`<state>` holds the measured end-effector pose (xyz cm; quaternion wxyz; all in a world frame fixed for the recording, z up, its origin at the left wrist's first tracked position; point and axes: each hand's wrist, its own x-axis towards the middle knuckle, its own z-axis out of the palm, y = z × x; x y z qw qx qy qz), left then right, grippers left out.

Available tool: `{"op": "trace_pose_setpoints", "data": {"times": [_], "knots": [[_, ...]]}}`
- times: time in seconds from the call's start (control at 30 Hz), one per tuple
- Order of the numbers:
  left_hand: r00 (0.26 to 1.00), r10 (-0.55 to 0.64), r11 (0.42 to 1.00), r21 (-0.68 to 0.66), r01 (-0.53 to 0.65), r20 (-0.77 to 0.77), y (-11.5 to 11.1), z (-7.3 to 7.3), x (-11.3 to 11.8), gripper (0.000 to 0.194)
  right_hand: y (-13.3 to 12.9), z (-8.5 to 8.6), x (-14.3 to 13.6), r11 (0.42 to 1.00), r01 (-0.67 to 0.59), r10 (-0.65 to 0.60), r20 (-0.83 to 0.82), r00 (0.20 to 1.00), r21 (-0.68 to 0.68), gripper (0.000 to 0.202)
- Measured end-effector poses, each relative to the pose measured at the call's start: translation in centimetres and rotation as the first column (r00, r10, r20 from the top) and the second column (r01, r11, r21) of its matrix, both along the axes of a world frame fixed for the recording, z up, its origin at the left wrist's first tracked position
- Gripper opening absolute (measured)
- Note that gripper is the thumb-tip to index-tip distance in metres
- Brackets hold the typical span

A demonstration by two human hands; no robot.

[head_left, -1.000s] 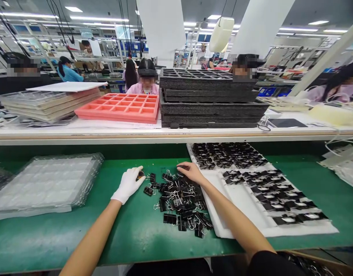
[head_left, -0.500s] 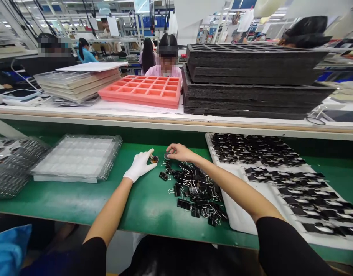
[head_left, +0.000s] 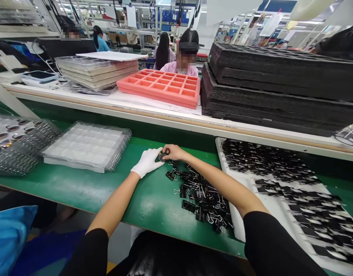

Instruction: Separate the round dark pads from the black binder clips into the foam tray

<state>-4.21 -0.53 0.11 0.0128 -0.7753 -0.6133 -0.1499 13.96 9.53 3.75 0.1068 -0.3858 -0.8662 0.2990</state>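
My left hand, in a white glove, grips a small round part between thumb and fingertips. Against that part lies a dark grey disc, pinched at its right side by the bare fingers of my right hand. The disc largely hides the round part, so I cannot tell whether it sits in it or only touches it. Just below and right of my hands is a loose heap of black binder clips with silver wire handles. Some clips lie beneath my right forearm.
On the green tabletop, clear plastic trays are stacked at left, beside more trays holding round parts. A white tray with rows of clipped pieces stands right. Above, a shelf bears a red foam tray and black foam trays.
My right hand has brought the dark disc left, onto the round part in my left hand. The hands were apart before. The camera view has turned slightly left.
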Motion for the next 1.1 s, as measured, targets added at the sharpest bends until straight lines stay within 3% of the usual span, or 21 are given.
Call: {"op": "trace_pose_setpoints", "data": {"times": [0.23,0.37,0.47,0.57,0.73,0.9,1.1], "knots": [[1.000,-0.016,1.000,-0.012,0.016,0.000,-0.2,0.3,-0.2,0.069,0.3,-0.3,0.6,0.999,0.004,-0.005,0.032,0.999,0.036,0.036],[0.998,-0.061,0.996,-0.061,0.060,-0.010,-0.1,0.5,-0.5,0.083,0.2,0.1,1.4,0.994,-0.104,0.105,0.024,0.994,-0.043,0.061],[0.999,-0.040,0.998,-0.048,0.041,0.012,-0.1,0.4,-0.5,0.076,0.2,0.3,1.8,0.982,-0.158,0.158,-0.010,0.987,-0.103,0.077],[0.999,-0.029,1.000,-0.009,0.030,0.041,-0.2,0.2,-0.3,0.063,0.1,0.3,1.8,0.979,-0.169,0.167,-0.020,0.986,-0.118,0.080],[0.996,-0.015,0.999,0.043,0.011,0.088,-0.3,0.2,-0.1,0.046,-0.3,0.6,1.8,0.978,-0.149,0.149,-0.014,0.989,-0.145,0.077],[0.995,-0.062,0.996,0.064,0.057,0.081,-0.4,0.3,-0.1,0.024,-0.3,1.8,4.2,0.990,-0.132,0.131,-0.029,0.991,-0.055,0.052],[0.994,-0.021,0.999,0.046,0.016,0.112,-0.3,0.6,0.3,0.023,-0.7,2.8,7.9,0.936,-0.350,0.347,-0.074,0.935,-0.026,0.035]]}}
